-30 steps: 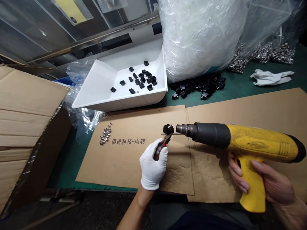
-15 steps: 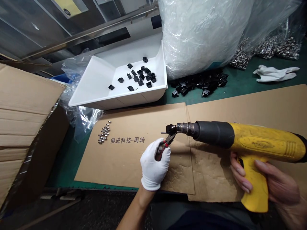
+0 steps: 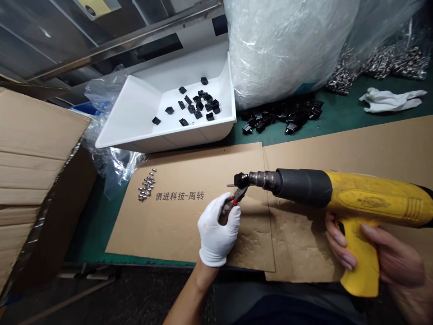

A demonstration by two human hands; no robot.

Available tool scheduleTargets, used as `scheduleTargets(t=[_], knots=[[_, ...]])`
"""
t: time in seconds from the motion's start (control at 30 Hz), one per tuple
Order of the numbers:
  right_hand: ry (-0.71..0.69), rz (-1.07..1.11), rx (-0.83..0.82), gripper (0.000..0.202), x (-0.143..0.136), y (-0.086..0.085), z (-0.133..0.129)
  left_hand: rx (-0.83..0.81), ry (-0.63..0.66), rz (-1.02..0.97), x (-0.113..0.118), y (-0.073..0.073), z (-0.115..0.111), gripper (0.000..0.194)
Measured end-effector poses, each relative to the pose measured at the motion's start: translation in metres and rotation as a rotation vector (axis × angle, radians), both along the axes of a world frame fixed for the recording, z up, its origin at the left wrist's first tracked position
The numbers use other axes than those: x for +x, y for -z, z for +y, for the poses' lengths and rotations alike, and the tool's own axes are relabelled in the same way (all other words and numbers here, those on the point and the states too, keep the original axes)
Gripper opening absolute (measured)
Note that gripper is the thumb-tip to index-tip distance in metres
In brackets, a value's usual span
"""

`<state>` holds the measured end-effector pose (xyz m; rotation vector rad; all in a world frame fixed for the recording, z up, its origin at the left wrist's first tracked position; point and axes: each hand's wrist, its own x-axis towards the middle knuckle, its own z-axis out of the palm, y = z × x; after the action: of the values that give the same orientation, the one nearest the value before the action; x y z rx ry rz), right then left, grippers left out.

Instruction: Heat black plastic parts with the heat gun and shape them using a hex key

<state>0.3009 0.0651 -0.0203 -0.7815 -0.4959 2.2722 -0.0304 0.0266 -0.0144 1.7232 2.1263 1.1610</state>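
Note:
My left hand (image 3: 218, 230), in a white glove, is closed round red-handled pliers (image 3: 238, 195). At the pliers' jaws is a small black part (image 3: 240, 180), with a thin metal pin sticking out to its left. My bare right hand (image 3: 375, 253) grips the handle of a yellow heat gun (image 3: 372, 198). The gun points left, and its stepped metal nozzle (image 3: 265, 179) is right beside the black part; whether they touch I cannot tell. Below them lies a cardboard sheet (image 3: 179, 230) with printed characters.
A white bin (image 3: 165, 140) holding several black pieces stands behind the cardboard. Small metal pins (image 3: 146, 186) lie at left. More black parts (image 3: 284, 118), a big plastic bag (image 3: 291, 49) and a white glove (image 3: 390, 100) are at the back. A carton (image 3: 37, 149) stands far left.
The whole view has shifted slightly. My hands, the pliers, the black part and the heat gun keep nearly the same positions relative to each other.

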Motion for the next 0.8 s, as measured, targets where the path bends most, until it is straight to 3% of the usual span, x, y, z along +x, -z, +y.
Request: scheduleTargets(t=[0.8], knots=[[-0.029,-0.019,-0.019,0.036,0.0051,0.0016,-0.0007,0.012,0.013,0.012,0.0017,-0.0016,0.0009,0.029]])
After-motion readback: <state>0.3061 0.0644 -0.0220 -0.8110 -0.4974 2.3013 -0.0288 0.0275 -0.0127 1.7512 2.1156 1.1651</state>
